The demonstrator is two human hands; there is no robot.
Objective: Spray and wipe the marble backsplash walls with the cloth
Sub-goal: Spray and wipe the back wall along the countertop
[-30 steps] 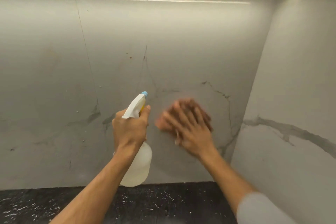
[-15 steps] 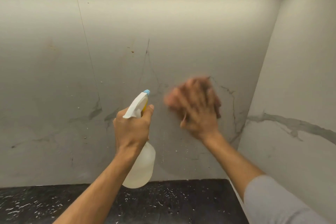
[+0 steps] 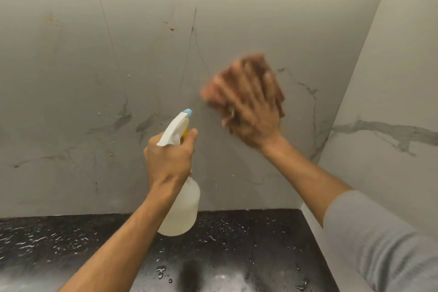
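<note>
The grey marble backsplash (image 3: 237, 7) with dark veins fills the view ahead. My right hand (image 3: 251, 106) presses a pinkish-orange cloth (image 3: 214, 92) flat against it, fingers spread; both are blurred by motion. My left hand (image 3: 169, 159) grips the neck of a white spray bottle (image 3: 182, 208) with a blue nozzle tip, held upright in front of the wall, nozzle pointing at it. Small droplets dot the marble left of the bottle.
A second marble wall (image 3: 391, 102) meets the backsplash in a corner on the right. Below runs a black speckled countertop (image 3: 248, 244), wet with droplets. A few brownish spots (image 3: 171, 28) mark the upper wall.
My right hand with the cloth has swept upward and to the right across the backsplash. The view has tilted down, so the light strip is out of sight. The bottle stays held.
</note>
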